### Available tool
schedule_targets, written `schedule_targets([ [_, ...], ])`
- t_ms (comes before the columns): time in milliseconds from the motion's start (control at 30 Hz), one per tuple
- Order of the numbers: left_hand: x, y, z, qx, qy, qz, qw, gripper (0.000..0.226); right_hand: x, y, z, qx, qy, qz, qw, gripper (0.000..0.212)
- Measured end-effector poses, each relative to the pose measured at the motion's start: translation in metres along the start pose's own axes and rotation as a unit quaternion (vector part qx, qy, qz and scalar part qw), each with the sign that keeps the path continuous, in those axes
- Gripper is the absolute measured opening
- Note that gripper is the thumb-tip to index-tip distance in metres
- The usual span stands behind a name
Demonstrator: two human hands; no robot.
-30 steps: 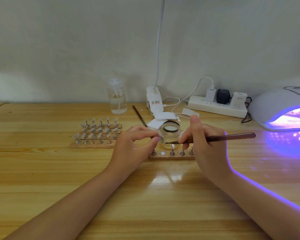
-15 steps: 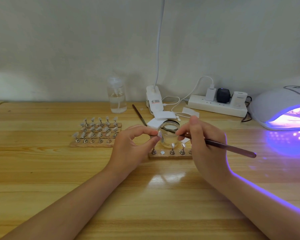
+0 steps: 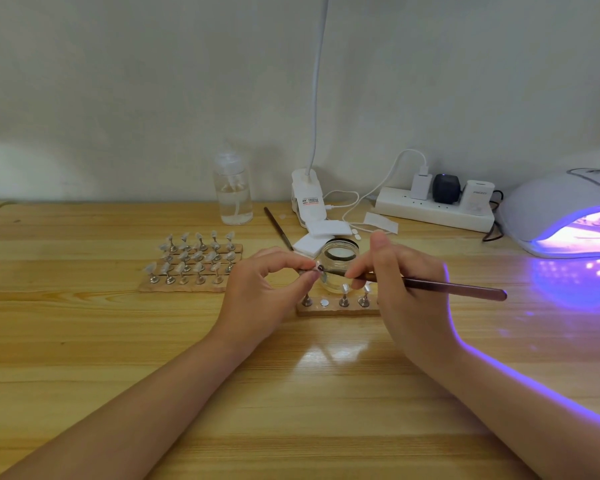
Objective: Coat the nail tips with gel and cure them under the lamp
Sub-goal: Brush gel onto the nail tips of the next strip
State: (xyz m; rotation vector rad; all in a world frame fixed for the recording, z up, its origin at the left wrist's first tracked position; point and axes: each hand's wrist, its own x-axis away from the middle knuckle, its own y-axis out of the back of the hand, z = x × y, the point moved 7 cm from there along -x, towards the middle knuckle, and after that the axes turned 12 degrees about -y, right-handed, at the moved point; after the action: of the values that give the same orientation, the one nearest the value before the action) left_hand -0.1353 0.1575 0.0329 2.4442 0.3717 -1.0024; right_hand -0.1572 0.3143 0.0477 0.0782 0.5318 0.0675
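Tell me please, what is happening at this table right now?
A person is coating false nail tips with gel. The left hand pinches one small nail tip on its stand, and the right hand holds a thin brush with its end at that tip, just in front of the open gel jar. A wooden strip below the hands carries a few more tips, and a fuller board waits on the left. The curing lamp glows purple on the right.

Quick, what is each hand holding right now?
Left hand: pinches a nail tip on its stand.
Right hand: holds the brush.
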Motion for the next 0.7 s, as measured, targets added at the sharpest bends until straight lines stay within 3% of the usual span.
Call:
schedule_targets([
  [267,0.0013,0.0003,0.0001,-0.003,0.001,0.002,1.0,0.019,0.002,0.0054,0.0009,-0.032,-0.015,-0.027,0.999,0.042],
  [700,0.0023,0.0007,-0.0016,-0.011,0.0,0.006,1.0,0.022,0.0085,-0.0032,-0.0062,-0.01,-0.052,0.003,0.999,0.045],
])
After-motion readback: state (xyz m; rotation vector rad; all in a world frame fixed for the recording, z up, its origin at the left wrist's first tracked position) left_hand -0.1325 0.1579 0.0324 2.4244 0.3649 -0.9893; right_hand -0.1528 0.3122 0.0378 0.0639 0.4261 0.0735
